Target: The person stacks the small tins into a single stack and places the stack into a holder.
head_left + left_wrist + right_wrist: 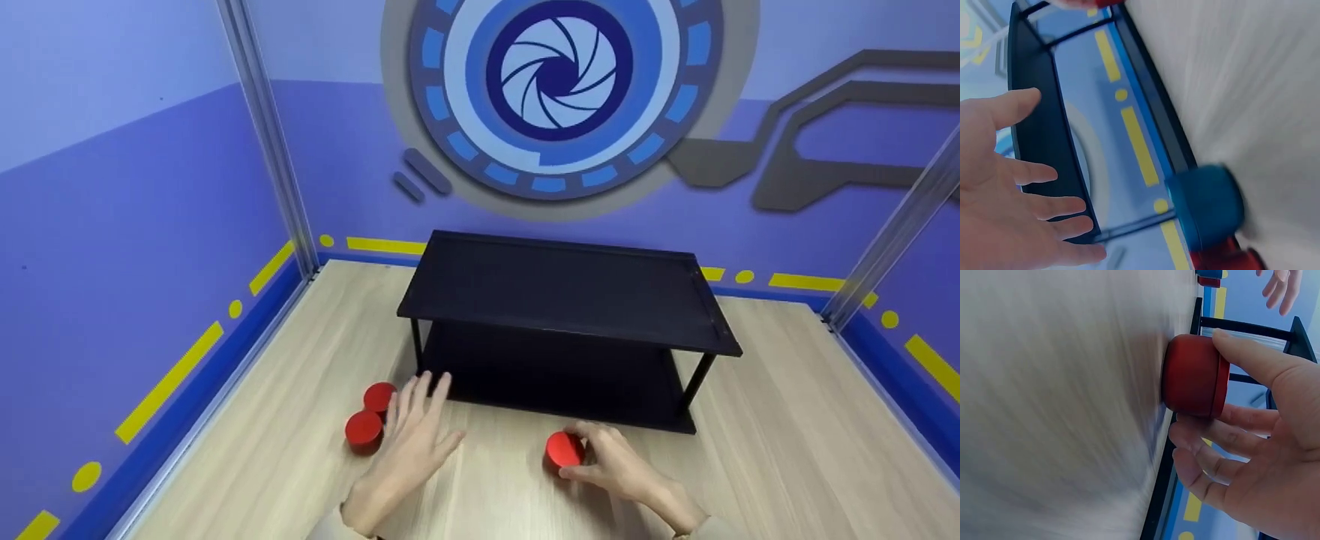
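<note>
My right hand (616,463) grips a small red round tin (564,450), thumb on one side and fingers on the other. In the right wrist view the tin (1192,375) has a thin seam near its top, and its base is at the tabletop. My left hand (412,435) is open with its fingers spread, holding nothing. Beside it on the left stand two more red round tins, a nearer one (364,430) and a farther one (379,396) partly behind the fingers. The left wrist view also has a blue round tin (1207,207) next to a red one (1227,257).
A black two-level shelf (562,289) stands on the wooden table (780,465) just beyond both hands, on thin posts. Blue and purple printed panels (150,247) wall in the table at the back and sides, with metal corner posts (270,127).
</note>
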Tool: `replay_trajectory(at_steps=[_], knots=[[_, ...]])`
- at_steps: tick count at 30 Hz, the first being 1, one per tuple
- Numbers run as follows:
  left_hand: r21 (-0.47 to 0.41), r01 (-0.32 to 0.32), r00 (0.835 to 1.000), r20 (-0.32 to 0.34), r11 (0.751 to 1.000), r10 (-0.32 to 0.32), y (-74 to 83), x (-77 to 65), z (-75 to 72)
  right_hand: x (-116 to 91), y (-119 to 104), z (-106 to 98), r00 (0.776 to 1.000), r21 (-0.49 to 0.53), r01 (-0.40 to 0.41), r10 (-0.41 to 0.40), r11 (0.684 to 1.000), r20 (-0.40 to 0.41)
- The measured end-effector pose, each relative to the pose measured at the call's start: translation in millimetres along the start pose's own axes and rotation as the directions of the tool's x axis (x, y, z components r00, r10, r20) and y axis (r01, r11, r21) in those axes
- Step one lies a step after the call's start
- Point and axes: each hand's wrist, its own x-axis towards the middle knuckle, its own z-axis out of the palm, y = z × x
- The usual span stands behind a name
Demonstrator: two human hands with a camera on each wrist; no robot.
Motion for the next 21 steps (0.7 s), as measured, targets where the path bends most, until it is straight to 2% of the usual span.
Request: replay_trajectory(at_steps=[5, 9, 12, 15, 17, 21], knots=[[-0.025, 0.071, 0.993, -0.093, 0.997, -0.073, -20.4, -1.2, -16.5, 1.6, 0.8, -2.1, 1.0, 0.004, 0.005, -0.005, 1.0, 0.005], [-0.057, 0.165, 0.981, -0.098, 0.985, -0.17, -37.0, -4.7, -28.4, 2.6, -0.7, -3.5, 1.0, -0.007, -0.004, 0.004, 1.0, 0.005], [-0.047, 0.208, 0.973, -0.088, 0.977, -0.212, -47.9, -7.1, -34.7, 3.6, -1.6, -4.1, 1.0, -0.021, -0.018, 0.018, 1.0, 0.005], [-0.025, 0.249, 0.966, -0.058, 0.968, -0.25, -57.1, -9.2, -38.7, 4.6, -1.7, -4.3, 1.0, -0.025, -0.027, 0.027, 0.999, 0.011], [-0.018, 0.291, 0.956, -0.017, 0.956, -0.292, -62.9, -10.2, -40.0, 5.2, -1.2, -4.3, 1.0, -0.021, -0.027, 0.027, 0.999, 0.015], [-0.017, 0.384, 0.92, 0.094, 0.923, -0.381, -73.3, -11.5, -39.5, 5.7, -0.9, -3.8, 0.999, -0.011, -0.029, 0.029, 1.0, 0.024]])
